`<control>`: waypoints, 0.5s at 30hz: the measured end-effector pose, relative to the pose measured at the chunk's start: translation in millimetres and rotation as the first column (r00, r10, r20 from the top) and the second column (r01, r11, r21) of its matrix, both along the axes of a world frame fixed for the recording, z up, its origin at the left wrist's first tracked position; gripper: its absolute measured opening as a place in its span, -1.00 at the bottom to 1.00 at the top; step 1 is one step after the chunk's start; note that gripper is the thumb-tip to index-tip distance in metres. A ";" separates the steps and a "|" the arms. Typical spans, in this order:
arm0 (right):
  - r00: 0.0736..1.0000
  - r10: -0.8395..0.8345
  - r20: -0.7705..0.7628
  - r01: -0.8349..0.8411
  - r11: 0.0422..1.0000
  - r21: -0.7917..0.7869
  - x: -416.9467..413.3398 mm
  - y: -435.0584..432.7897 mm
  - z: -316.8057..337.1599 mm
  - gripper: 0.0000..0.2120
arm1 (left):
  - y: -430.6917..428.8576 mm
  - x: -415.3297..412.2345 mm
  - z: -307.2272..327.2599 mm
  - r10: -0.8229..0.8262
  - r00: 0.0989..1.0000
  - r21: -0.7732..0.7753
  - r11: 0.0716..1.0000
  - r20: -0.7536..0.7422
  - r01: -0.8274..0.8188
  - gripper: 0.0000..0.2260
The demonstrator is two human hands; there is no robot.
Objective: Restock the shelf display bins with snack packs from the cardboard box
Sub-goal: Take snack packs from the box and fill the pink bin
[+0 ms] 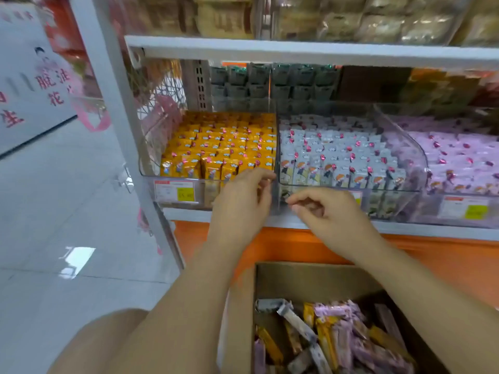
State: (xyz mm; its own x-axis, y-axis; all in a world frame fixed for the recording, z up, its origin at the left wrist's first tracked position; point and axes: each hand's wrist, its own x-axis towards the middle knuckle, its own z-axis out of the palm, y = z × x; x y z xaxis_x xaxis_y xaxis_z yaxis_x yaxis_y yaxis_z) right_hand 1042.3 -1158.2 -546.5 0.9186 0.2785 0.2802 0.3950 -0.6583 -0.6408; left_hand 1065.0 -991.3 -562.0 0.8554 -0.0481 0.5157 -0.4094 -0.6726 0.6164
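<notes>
A white shelf carries three clear bins: the orange bin on the left, the grey bin in the middle and the pink bin on the right. Near right, the cardboard box holds loose snack packs. The left hand curls its fingers, pressed together, over the orange bin's front right rim. The right hand, just beside it, has thumb and forefinger tips meeting; the blur hides whether they pinch anything.

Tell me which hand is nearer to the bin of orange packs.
Left. The left hand is at the front right corner of the bin of orange packs; the right hand sits farther right, before the bin of white packs.
</notes>
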 end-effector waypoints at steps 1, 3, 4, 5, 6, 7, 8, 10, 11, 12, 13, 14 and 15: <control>0.998 -0.040 -0.041 0.040 0.999 0.003 -6.8 -16.2 -15.8 -0.86 | -13.4 -3.9 -9.9 -0.020 0.999 -0.010 1.000 -0.042 0.020 -0.79; 0.985 -0.119 -0.122 0.116 0.993 -0.027 -17.7 -48.2 -49.5 -0.84 | -38.9 -10.1 -35.0 -0.038 0.991 -0.010 0.999 -0.125 0.037 -0.80; 0.976 -0.156 -0.153 0.151 0.988 -0.043 -21.4 -63.4 -65.6 -0.84 | -50.8 -13.2 -48.7 -0.036 0.986 -0.004 0.999 -0.164 0.036 -0.80; 0.965 -0.189 -0.183 0.182 0.982 -0.055 -25.0 -77.6 -80.1 -0.85 | -61.9 -16.4 -64.2 -0.035 0.979 0.000 0.999 -0.202 0.036 -0.79; 0.951 -0.221 -0.214 0.211 0.975 -0.067 -28.2 -91.4 -94.0 -0.86 | -72.8 -20.1 -80.4 -0.040 0.971 0.003 0.999 -0.235 0.042 -0.79; 0.936 -0.249 -0.248 0.235 0.968 -0.086 -31.0 -104.7 -107.3 -0.86 | -83.1 -24.5 -96.9 -0.048 0.962 0.001 0.999 -0.269 0.051 -0.78; 0.919 -0.276 -0.281 0.255 0.961 -0.110 -33.4 -117.2 -120.0 -0.86 | -92.5 -29.4 -113.6 -0.053 0.948 0.001 0.998 -0.315 0.056 -0.78; 0.872 -0.329 -0.363 0.287 0.944 -0.165 -37.1 -141.5 -144.7 -0.84 | -108.4 -39.8 -143.7 -0.049 0.900 0.015 0.998 -0.433 0.062 -0.79; 0.842 -0.347 -0.414 0.294 0.937 -0.188 -38.2 -152.2 -156.5 -0.83 | -114.6 -44.1 -157.2 -0.047 0.872 0.026 0.997 -0.488 0.068 -0.79; 0.807 -0.362 -0.467 0.295 0.932 -0.212 -38.7 -162.2 -168.8 -0.82 | -120.2 -46.6 -169.6 -0.046 0.844 0.034 0.997 -0.535 0.076 -0.78; 0.769 -0.374 -0.519 0.290 0.927 -0.238 -38.7 -171.0 -181.5 -0.80 | -124.9 -48.1 -181.5 -0.049 0.812 0.036 0.996 -0.581 0.086 -0.77; 0.728 -0.384 -0.567 0.276 0.922 -0.271 -38.8 -179.0 -194.5 -0.79 | -129.6 -48.2 -192.0 -0.052 0.779 0.038 0.995 -0.624 0.097 -0.75; 0.686 -0.391 -0.613 0.249 0.919 -0.307 -40.2 -186.0 -207.1 -0.78 | -133.8 -48.0 -202.4 -0.050 0.745 0.047 0.993 -0.666 0.108 -0.74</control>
State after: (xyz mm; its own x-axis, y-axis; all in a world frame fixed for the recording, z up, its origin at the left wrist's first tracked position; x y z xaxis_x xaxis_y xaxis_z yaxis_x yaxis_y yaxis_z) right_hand 1002.2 -1344.2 -753.6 0.8914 -0.0871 -0.4447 -0.3306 -0.7962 -0.5067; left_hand 1017.0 -1125.0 -764.4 0.9715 -0.1453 -0.1874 0.0283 -0.7137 0.6999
